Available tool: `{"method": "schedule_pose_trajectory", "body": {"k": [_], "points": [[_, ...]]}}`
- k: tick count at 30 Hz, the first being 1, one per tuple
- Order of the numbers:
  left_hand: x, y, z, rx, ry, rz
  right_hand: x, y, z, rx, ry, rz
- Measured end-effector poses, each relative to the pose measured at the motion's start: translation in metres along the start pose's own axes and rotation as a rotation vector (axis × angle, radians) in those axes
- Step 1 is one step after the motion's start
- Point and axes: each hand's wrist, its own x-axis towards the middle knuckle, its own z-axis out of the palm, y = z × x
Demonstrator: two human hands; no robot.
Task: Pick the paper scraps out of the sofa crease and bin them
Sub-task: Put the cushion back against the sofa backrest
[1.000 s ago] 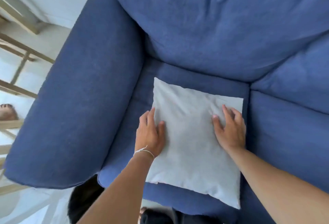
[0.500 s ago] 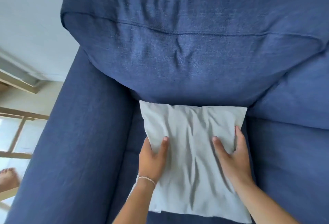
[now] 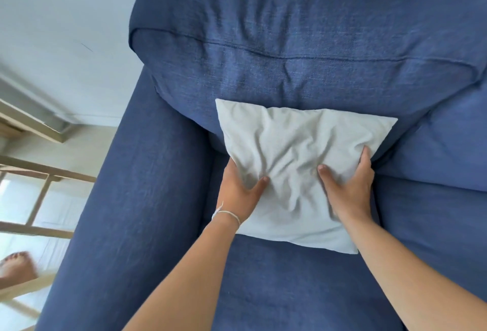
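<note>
A pale grey cushion (image 3: 295, 151) leans against the back cushion of the blue sofa (image 3: 303, 51), its lower edge on the seat. My left hand (image 3: 238, 191) grips its left side with the thumb pressed into the front. My right hand (image 3: 347, 186) grips its right side the same way. The fabric is wrinkled between my thumbs. The cushion covers the crease between seat and back. No paper scraps and no bin are in sight.
The sofa's wide left armrest (image 3: 137, 199) runs down the left. A second seat and back cushion (image 3: 442, 162) adjoin on the right. Wooden furniture bars (image 3: 39, 172) and pale floor lie beyond the armrest, with a bare foot (image 3: 15, 267) at the lower left.
Both hands went from lying flat on the cushion to gripping its sides, and have pushed it up from flat on the seat to leaning against the back cushion.
</note>
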Motion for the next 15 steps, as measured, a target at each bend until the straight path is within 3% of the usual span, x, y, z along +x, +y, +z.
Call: {"method": "schedule_pose_trajectory", "body": {"k": [4, 8, 11, 15], "points": [[-0.026, -0.011, -0.040, 0.082, -0.029, -0.012, -0.007, -0.004, -0.001, -0.065, 0.007, -0.001], [-0.058, -0.037, -0.114, 0.286, 0.119, 0.043, -0.032, -0.015, 0.007, -0.132, -0.013, 0.007], [-0.074, -0.060, -0.171, 0.546, 0.257, -0.032, -0.055, -0.028, 0.024, -0.186, -0.044, -0.027], [-0.101, -0.092, -0.217, 0.748, 0.313, -0.216, -0.100, -0.050, 0.073, -0.243, -0.185, -0.260]]}}
